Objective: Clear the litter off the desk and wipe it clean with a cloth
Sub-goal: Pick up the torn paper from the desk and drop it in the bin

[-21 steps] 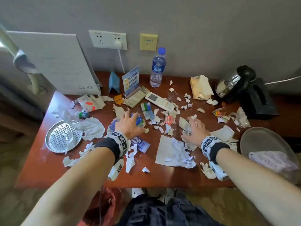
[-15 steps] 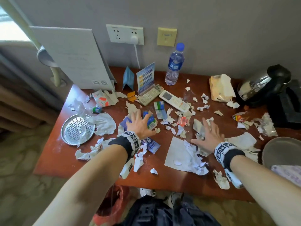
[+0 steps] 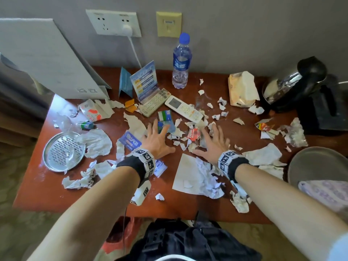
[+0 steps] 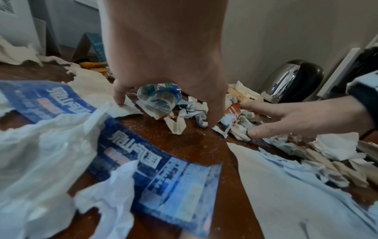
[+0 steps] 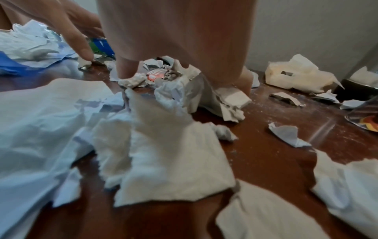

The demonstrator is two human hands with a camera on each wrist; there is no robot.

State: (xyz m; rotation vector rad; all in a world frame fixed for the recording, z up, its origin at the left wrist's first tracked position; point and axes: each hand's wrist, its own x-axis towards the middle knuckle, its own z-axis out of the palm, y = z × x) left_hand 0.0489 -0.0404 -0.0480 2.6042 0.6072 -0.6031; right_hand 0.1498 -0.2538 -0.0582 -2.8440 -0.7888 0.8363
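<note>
Torn paper scraps [image 3: 199,174] and wrappers litter the red-brown desk [image 3: 43,194]. My left hand [image 3: 160,135] lies spread, its fingertips [image 4: 119,101] down on paper, arched over a small crushed blue-green bottle [image 4: 159,95] without gripping it. Beside it lies a blue leaflet [image 3: 130,141]. My right hand [image 3: 211,142] is spread too, with its fingers [image 5: 126,69] pressing on a heap of crumpled scraps and a red wrapper [image 3: 194,133]. The two thumbs are a short gap apart. A pale purple cloth [image 3: 325,193] lies in a grey basin [image 3: 301,157] at the right.
At the back stand a water bottle [image 3: 180,61], two remotes [image 3: 185,109], card stands [image 3: 145,81], a tissue pack [image 3: 242,89] and a kettle [image 3: 293,83]. A metal plate [image 3: 63,152] sits at the left. A red bag [image 3: 122,234] is under the desk's front edge.
Both hands have drawn closer together over the middle of the desk. My right hand has gone from curled on scraps to spread flat. The head view has moved in closer.
</note>
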